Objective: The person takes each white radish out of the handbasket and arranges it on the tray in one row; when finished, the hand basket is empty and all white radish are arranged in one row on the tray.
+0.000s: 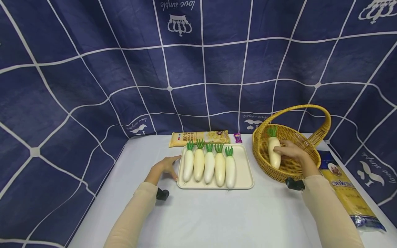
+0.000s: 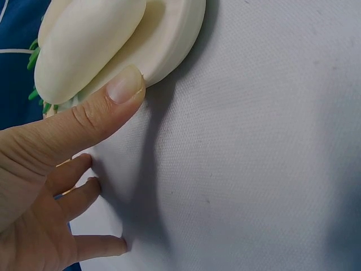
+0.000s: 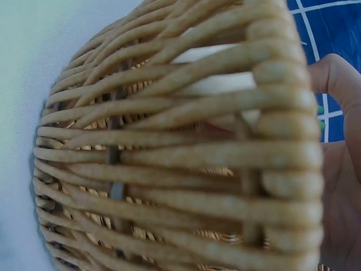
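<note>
My right hand point(image 1: 291, 151) reaches into a yellow wicker basket point(image 1: 258, 156) and grips a white radish point(image 1: 274, 151) with green leaf stubs, thumb across its front. In the right wrist view the basket's woven side point(image 3: 186, 147) hides most of that radish and the fingers. My left hand point(image 1: 164, 167) is at the left side of a cream tray point(image 1: 245, 175), fingers spread and holding nothing. Its thumb point(image 2: 121, 90) lies right at the tray's rim in the left wrist view. On the tray several white radishes point(image 1: 209, 168) lie side by side, leaves pointing away from me.
Behind the tray lies a yellow food packet point(image 1: 201, 137), with a small purple wrapped sweet point(image 1: 237, 137) to its right. A long yellow and blue bag point(image 1: 350, 193) lies right of the basket. Navy checked cloth point(image 1: 217, 65) hangs behind the white table point(image 1: 217, 217).
</note>
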`<state>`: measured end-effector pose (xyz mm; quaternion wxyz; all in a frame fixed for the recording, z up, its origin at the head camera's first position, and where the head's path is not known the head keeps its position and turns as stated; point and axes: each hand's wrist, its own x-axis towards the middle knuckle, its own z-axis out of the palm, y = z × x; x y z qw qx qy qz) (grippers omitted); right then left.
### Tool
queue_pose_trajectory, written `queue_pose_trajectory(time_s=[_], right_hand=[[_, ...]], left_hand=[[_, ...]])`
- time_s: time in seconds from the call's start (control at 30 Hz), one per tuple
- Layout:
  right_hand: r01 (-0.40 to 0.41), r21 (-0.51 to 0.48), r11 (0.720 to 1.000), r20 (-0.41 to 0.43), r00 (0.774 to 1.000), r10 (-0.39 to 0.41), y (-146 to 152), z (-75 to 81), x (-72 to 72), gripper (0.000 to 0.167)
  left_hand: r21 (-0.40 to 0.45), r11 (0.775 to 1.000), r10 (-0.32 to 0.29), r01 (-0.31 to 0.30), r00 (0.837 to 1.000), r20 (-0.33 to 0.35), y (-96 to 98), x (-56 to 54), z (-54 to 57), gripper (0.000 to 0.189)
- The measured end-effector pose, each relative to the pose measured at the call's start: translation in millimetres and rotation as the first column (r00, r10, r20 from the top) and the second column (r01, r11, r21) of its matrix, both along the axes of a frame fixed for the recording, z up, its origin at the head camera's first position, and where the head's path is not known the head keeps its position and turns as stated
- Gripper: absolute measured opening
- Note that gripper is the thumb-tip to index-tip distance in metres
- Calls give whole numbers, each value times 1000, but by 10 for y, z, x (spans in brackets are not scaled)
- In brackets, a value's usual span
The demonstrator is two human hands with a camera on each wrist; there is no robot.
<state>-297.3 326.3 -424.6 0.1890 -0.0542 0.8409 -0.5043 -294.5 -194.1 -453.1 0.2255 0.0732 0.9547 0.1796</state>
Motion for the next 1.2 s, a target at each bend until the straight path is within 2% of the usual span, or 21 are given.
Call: queue_pose_trajectory(time_s=[0.3,0.57,0.67,1.2], right_hand=[[39,-88,995,-44,998,-43,26,70,114,71],[75,-105,992,-85,993,-84,9,116,196,70],[91,-76,993,-108,989,-99,6,121,224,69],[125,-161,979,-96,985,-141,-57,167,414,72]], left_hand=[[-6,1000,-12,12,1000,-5,-3,6,11,114],[-5,1000,-18,18,1000,-5,-3,13,13,113],[-6,1000,-17,17,1000,-8,-2,12,15,113],[2,1000,-3,3,1000,1,3,11,12,113]])
